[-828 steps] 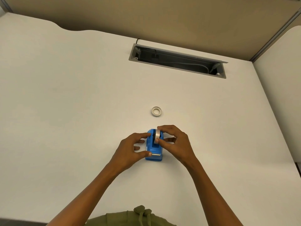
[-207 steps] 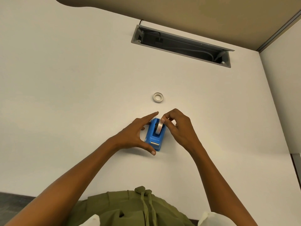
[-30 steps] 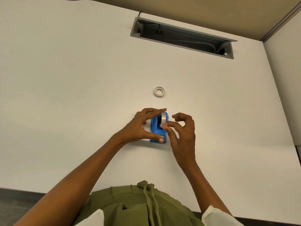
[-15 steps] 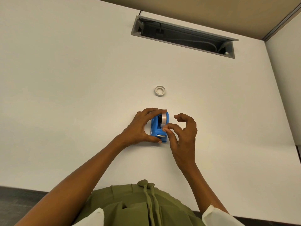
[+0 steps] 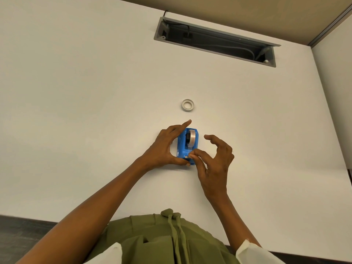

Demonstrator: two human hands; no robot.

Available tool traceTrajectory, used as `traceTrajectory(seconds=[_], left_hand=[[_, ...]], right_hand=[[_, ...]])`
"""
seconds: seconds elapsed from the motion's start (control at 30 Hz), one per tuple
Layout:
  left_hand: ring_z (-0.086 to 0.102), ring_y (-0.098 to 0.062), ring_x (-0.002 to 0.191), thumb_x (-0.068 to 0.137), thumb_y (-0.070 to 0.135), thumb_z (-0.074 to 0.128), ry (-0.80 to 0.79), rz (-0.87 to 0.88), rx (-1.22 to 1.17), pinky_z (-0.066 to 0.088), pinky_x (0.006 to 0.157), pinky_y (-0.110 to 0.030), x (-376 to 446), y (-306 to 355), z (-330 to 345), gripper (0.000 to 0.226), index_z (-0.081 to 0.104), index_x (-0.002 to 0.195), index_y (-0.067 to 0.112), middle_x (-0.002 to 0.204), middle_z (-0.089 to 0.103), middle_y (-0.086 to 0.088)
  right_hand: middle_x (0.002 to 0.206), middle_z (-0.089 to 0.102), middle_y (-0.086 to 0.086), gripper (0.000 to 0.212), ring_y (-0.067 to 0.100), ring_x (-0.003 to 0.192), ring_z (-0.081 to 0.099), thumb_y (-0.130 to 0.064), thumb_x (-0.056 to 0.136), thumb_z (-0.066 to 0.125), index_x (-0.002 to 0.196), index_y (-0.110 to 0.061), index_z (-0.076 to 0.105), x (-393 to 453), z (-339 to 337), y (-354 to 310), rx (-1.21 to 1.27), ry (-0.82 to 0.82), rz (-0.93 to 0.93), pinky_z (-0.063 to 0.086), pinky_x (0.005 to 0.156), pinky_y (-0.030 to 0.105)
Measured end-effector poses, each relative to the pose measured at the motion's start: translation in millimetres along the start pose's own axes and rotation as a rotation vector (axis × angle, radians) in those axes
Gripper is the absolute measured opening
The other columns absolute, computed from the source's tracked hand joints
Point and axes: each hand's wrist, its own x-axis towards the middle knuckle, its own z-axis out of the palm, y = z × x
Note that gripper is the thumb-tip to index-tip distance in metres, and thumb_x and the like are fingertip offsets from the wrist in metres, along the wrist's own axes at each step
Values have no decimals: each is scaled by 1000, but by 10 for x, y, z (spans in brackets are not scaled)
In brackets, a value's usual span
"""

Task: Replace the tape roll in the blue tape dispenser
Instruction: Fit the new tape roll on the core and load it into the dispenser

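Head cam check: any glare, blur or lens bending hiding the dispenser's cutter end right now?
Head view: soft even light, faint shadows, no glare on the table; blue tape dispenser sharp; wide-angle bending only at the edges. The cutter end is hidden by the right hand fingertips and left hand thumb, not blur.

Right hand moved from the tape roll down to the dispenser front at frame centre, thumb and forefinger pinching at the cutter end

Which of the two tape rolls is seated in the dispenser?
The roll standing on edge inside the blue dispenser, between the hands. The other ring lies flat on the desk farther away, untouched.
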Motion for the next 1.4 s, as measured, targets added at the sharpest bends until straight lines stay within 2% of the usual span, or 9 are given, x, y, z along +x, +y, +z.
traceTrajectory(seconds=[0.3,0.43,0.57,0.77,0.97,1.07,1.23,1.4], left_hand=[[30,18,114,53,55,80,0,-10,8,31,90,-14,2,-1,-3,107,11,134,59,126,24,46],[32,16,114,53,53,81,-1,-18,4,31,88,-13,2,5,0,107,10,133,61,125,25,45],[32,17,113,52,58,78,8,-16,4,32,86,-12,-1,-4,6,106,11,134,59,125,26,46],[32,18,113,52,58,78,7,-30,10,32,86,-11,4,-30,17,106,10,133,60,123,24,49],[32,18,112,53,57,78,5,-42,9,32,86,-11,10,-33,24,105,8,131,62,124,25,45],[32,19,112,54,55,78,2,-45,7,31,86,-10,12,-42,28,104,8,130,63,125,25,44],[34,15,113,54,56,79,-5,-57,4,31,86,-10,17,-51,28,105,7,130,62,125,26,40],[33,17,112,54,56,78,9,-59,4,33,85,-11,13,-39,30,104,9,132,61,125,27,43]], right_hand=[[122,57,12,9,21,115,45,-18,80,73,89,-16,74,-49,12,39,-37,82,-40,32,86,36],[121,56,10,9,23,113,45,-21,82,70,87,-16,74,-60,16,2,-72,112,-78,33,82,38],[116,62,17,12,25,112,45,-21,79,72,87,-13,75,-88,13,-9,-111,112,-74,34,80,41],[116,62,16,14,26,111,47,-23,78,72,87,-13,76,-126,7,7,-147,130,-105,34,80,41],[123,48,3,12,26,112,47,-24,81,71,86,-13,76,-131,20,21,-175,160,-163,29,82,38],[123,48,3,14,27,112,47,-25,83,69,86,-14,75,-141,20,28,-171,160,-175,29,82,39],[123,48,5,10,28,110,48,-22,77,76,85,-15,75,-156,20,54,-209,166,-223,31,81,41],[127,49,6,12,27,108,49,-18,77,78,89,-20,75,-195,1,121,-313,154,-367,31,77,43]])
